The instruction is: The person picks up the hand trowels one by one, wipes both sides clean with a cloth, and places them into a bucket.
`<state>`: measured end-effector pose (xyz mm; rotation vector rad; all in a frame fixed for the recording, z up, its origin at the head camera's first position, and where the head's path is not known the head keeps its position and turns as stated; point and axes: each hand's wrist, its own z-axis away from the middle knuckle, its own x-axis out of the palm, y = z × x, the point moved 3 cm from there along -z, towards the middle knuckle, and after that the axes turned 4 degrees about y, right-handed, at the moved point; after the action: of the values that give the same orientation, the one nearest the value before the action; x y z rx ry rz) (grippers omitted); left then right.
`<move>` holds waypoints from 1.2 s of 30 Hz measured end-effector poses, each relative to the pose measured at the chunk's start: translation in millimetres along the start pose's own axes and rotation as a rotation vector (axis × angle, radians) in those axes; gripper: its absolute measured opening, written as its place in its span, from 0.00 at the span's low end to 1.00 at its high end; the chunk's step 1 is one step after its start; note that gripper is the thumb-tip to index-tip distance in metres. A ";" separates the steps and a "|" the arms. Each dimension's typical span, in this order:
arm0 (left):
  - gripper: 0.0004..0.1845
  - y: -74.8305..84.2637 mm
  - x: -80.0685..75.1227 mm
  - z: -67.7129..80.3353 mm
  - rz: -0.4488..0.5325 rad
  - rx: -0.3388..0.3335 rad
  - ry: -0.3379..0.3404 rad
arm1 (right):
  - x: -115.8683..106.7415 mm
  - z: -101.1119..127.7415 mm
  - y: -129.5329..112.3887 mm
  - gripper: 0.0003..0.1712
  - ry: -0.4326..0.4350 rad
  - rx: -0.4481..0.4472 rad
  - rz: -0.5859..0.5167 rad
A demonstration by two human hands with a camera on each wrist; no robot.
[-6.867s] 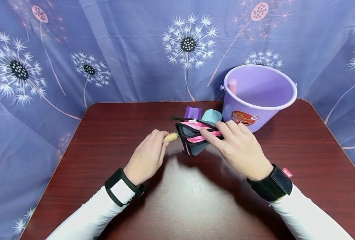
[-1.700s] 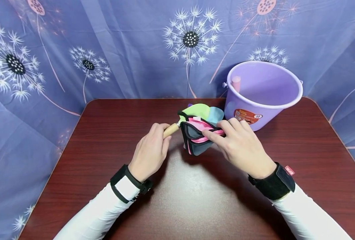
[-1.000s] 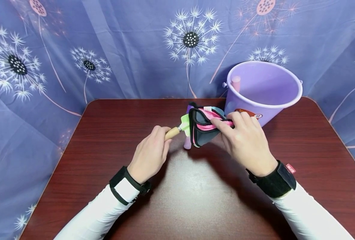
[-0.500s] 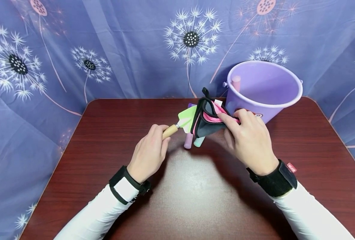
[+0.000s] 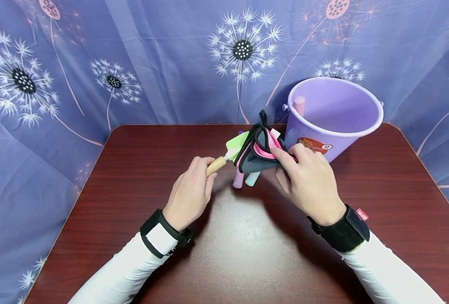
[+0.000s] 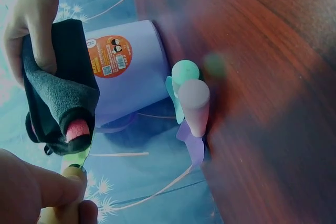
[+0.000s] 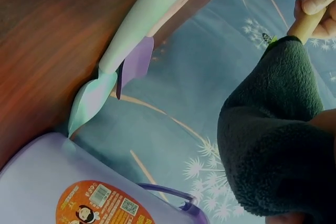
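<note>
My left hand (image 5: 189,192) grips the wooden handle (image 5: 215,165) of a small trowel with a light green blade (image 5: 235,147). My right hand (image 5: 304,179) pinches a folded black cloth with pink trim (image 5: 258,148) and holds it against the blade, above the table. In the left wrist view the dark cloth (image 6: 59,93) wraps over the green blade tip (image 6: 79,157). The right wrist view shows the cloth (image 7: 275,145) close up with the handle (image 7: 305,22) behind it.
Two more small trowels, one with a lilac handle (image 5: 238,179) and one with a mint handle (image 5: 252,179), lie on the dark red table (image 5: 224,236) beneath the cloth. A purple bucket (image 5: 332,116) with an orange label stands at the back right. Blue patterned fabric hangs behind.
My right hand lifted the cloth up and toward the bucket, uncovering the two trowels on the table, then tilted it down onto the green blade. My left hand stayed on the handle.
</note>
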<state>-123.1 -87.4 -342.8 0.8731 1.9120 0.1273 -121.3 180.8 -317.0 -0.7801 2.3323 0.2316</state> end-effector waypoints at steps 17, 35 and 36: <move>0.15 -0.4 1.7 -1.0 -0.021 0.030 -0.025 | 4.4 -3.4 -8.2 0.18 -0.049 -0.152 0.005; 0.15 -2.6 0.5 0.2 -0.038 0.028 -0.028 | 0.7 -0.2 0.0 0.19 -0.045 -0.178 -0.007; 0.15 -2.8 0.5 0.3 -0.039 0.027 -0.028 | 0.7 -0.1 1.3 0.19 -0.040 -0.173 -0.005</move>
<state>-124.4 -89.2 -344.5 0.8512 1.9071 0.0656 -122.5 181.5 -317.5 -0.8565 2.2945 0.4481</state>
